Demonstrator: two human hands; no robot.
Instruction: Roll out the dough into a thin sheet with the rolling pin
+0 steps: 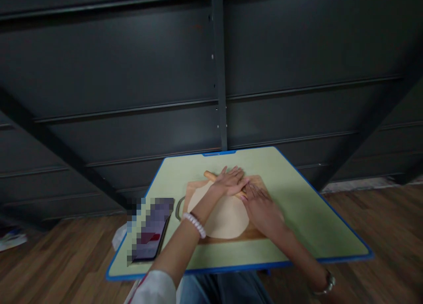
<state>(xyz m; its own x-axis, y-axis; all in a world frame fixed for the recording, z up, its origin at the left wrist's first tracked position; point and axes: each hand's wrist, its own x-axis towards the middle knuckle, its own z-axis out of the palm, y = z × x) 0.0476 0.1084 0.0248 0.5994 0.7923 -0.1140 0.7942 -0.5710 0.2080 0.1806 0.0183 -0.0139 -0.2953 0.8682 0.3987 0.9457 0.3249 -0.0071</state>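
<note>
A wooden rolling pin (209, 176) lies slanted across a flat round sheet of dough (228, 218). The dough rests on a wooden board (211, 241) with a curved metal handle (179, 208) at its left side. My left hand (230, 181) presses flat on top of the pin, palm down, fingers stretched out and apart. At the pin's right end, my right hand (262, 207) has its fingers close together over the wood and its thumb near the pin. Both hands hide much of the pin, and the dough's far edge is partly covered.
A green folding table (313, 227) with a blue rim carries the board. A phone (153, 229), partly pixelated, lies at its left edge. Dark metal panels (148, 61) stand behind the table. Wooden flooring (380, 216) surrounds it, and a whitish bag (119, 237) shows at the left.
</note>
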